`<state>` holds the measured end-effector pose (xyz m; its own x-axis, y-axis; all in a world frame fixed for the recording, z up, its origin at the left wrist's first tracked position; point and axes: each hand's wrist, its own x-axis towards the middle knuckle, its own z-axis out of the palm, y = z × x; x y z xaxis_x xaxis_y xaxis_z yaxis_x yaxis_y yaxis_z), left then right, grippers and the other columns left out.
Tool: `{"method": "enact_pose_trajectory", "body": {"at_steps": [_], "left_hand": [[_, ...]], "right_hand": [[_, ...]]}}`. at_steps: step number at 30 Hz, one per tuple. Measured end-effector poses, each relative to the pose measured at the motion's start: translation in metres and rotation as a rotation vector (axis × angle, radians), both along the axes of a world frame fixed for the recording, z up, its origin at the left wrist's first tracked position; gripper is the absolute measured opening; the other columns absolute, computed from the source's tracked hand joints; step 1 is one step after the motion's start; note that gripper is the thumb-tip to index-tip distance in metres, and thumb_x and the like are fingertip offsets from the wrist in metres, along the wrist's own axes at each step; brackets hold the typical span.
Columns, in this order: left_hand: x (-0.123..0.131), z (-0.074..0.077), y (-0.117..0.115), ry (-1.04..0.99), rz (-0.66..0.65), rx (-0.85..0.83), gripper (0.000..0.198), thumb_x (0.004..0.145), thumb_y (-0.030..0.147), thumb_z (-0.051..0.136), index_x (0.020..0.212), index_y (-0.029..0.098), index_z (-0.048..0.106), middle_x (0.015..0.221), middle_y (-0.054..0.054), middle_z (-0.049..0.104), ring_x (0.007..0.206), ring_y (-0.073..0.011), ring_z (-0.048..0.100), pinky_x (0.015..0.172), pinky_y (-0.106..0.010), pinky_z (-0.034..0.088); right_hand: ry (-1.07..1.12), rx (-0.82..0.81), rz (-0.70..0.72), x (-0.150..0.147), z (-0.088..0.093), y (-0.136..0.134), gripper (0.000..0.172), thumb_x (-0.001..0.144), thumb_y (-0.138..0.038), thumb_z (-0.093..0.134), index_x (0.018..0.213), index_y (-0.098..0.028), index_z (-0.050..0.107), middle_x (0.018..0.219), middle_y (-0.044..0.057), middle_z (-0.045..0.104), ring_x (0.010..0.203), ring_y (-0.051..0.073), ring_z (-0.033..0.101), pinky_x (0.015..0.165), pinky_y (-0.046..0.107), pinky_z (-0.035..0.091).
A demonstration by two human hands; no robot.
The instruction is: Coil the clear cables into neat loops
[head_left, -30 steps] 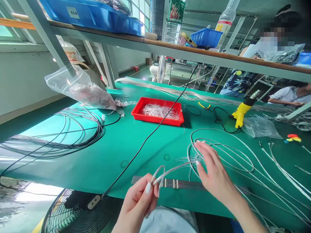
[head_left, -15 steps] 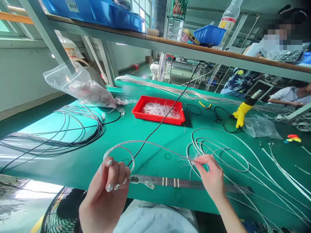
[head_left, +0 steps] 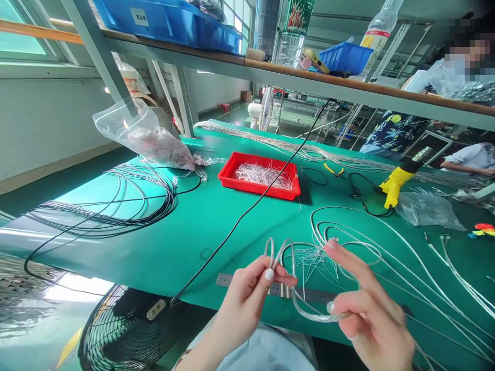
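Note:
My left hand [head_left: 251, 296] pinches a small coil of clear, silvery cable [head_left: 288, 257] between thumb and fingers, just above the table's front edge. My right hand [head_left: 367, 314] is close beside it, thumb and a finger closed on the lower loop of the same cable while its index finger points up and left. The cable runs on into a pile of white cable loops [head_left: 348, 242] lying on the green table [head_left: 216, 221]. A steel ruler [head_left: 309, 294] is fixed along the front edge under my hands.
A red tray [head_left: 260, 178] of short wire pieces sits mid-table, crossed by a black cord [head_left: 240, 219]. Black cable coils [head_left: 116, 206] and a plastic bag [head_left: 147, 139] lie left. A yellow heat gun [head_left: 396, 180] is right. A fan [head_left: 127, 330] stands below. Other people sit beyond the shelf.
My left hand moved right and up, gathering the wide loop into a tight coil. My right hand let go at the table, rose and took hold of the coil's lower loop.

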<state>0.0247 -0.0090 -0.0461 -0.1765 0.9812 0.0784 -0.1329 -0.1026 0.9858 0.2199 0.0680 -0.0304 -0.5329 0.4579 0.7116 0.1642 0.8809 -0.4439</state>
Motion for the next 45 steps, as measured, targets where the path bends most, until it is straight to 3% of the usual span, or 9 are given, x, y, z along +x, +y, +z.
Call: {"method": "enact_pose_trajectory", "body": {"at_steps": [5,12,19,30,33,35,38,41,45], "left_hand": [[0.018,0.006,0.005,-0.102,-0.202,0.036,0.032,0.099,0.038,0.048,0.088,0.015,0.067,0.084,-0.009,0.075,0.075,-0.0165,0.062,0.078,-0.026,0.046],[0.027,-0.006,0.010,-0.687,-0.349,-0.053,0.030,0.096,0.038,0.053,0.080,0.014,0.061,0.064,-0.010,0.074,0.059,-0.0150,0.068,0.079,-0.027,0.050],[0.031,-0.014,0.009,-0.950,-0.405,-0.051,0.029,0.087,0.037,0.067,0.077,0.010,0.061,0.059,-0.010,0.071,0.042,-0.0129,0.064,0.049,-0.017,0.049],[0.025,-0.019,0.005,-1.127,-0.403,-0.062,0.022,0.093,0.012,0.047,0.081,0.010,0.065,0.047,0.003,0.051,0.030,-0.0047,0.034,0.047,-0.020,0.054],[0.023,-0.015,0.006,-1.119,-0.367,-0.043,0.022,0.093,0.012,0.048,0.080,0.010,0.066,0.046,0.005,0.047,0.031,-0.0041,0.030,0.046,-0.018,0.052],[0.020,-0.013,0.007,-1.097,-0.324,-0.045,0.020,0.093,0.014,0.051,0.080,0.010,0.066,0.046,0.006,0.044,0.031,-0.0032,0.024,0.044,-0.016,0.049],[0.014,-0.008,0.008,-1.055,-0.212,-0.086,0.017,0.093,0.017,0.057,0.080,0.009,0.066,0.047,0.007,0.041,0.036,-0.0030,0.019,0.043,-0.015,0.046],[0.007,-0.003,0.008,-1.025,-0.134,-0.106,0.017,0.091,0.020,0.060,0.080,0.009,0.066,0.047,0.008,0.038,0.039,-0.0035,0.017,0.043,-0.014,0.043],[0.009,0.004,0.005,-0.939,-0.175,-0.160,0.025,0.093,0.026,0.060,0.074,0.010,0.063,0.047,0.007,0.040,0.038,-0.0036,0.023,0.045,-0.016,0.043]], "right_hand": [[0.002,-0.130,-0.010,-0.019,-0.003,0.008,0.029,0.103,-0.032,0.039,0.079,-0.022,0.052,0.113,0.005,0.070,0.107,0.016,0.067,0.081,0.025,0.056],[0.139,-0.238,-0.277,-0.037,-0.012,0.011,0.019,0.098,-0.028,0.051,0.085,-0.022,0.063,0.083,-0.002,0.070,0.069,0.007,0.065,0.062,0.013,0.052],[0.212,-0.125,-0.408,-0.052,-0.016,0.008,0.019,0.097,-0.029,0.052,0.087,-0.021,0.065,0.082,0.000,0.072,0.070,0.007,0.067,0.062,0.012,0.051],[0.087,-0.533,-0.294,-0.052,-0.014,0.003,0.028,0.098,-0.041,0.048,0.081,-0.021,0.058,0.045,-0.009,0.049,0.034,0.007,0.047,0.034,0.013,0.039],[0.066,-0.500,-0.263,-0.049,-0.014,0.007,0.025,0.098,-0.039,0.048,0.084,-0.021,0.060,0.056,-0.005,0.062,0.042,0.008,0.058,0.039,0.014,0.046],[0.035,-0.358,-0.296,-0.045,-0.014,0.008,0.023,0.097,-0.038,0.049,0.105,-0.021,0.061,0.089,0.005,0.072,0.074,0.015,0.071,0.059,0.022,0.058],[-0.004,-0.008,-0.347,-0.035,-0.013,0.001,0.051,0.094,-0.042,0.054,0.136,-0.017,0.045,0.133,0.017,0.054,0.127,0.029,0.051,0.097,0.046,0.052],[-0.084,0.150,-0.227,-0.025,-0.014,-0.012,0.050,0.094,-0.048,0.054,0.131,-0.017,0.048,0.122,0.013,0.058,0.123,0.024,0.053,0.097,0.039,0.053],[-0.302,0.072,-0.212,-0.020,-0.020,-0.023,0.058,0.094,-0.052,0.050,0.136,-0.013,0.043,0.128,0.014,0.059,0.116,0.022,0.061,0.087,0.030,0.060]]}}
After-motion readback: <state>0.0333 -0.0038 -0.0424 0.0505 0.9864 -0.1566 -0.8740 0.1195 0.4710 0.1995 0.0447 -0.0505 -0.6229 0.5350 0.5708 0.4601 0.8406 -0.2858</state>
